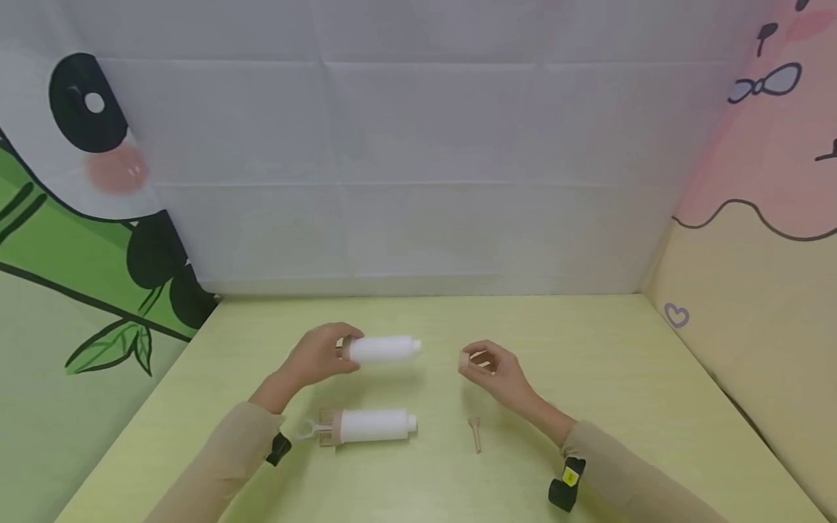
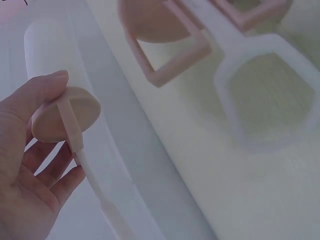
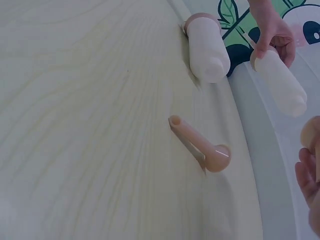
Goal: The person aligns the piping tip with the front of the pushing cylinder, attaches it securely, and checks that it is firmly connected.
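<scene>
The left hand [image 1: 318, 356] gripped a white roller [image 1: 383, 349] by its tan end, lifted above the tabletop [image 1: 588, 363]; the right hand [image 1: 495, 369] pinched a small tan piece [image 1: 472, 357]; a second roller [image 1: 369, 425] and a tan peg [image 1: 475, 433] lay below.

matt white plastic tube [image 1: 382, 349]; smooth pinkish plastic spoon [image 3: 199, 143]; pale, smooth wood-grain table [image 1: 588, 378].

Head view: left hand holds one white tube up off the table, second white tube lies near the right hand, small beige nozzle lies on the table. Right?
Not quite. The second white tube lies below the left hand, not near the right hand; the head view shows this. The held white tube and beige nozzle are as stated.
</scene>
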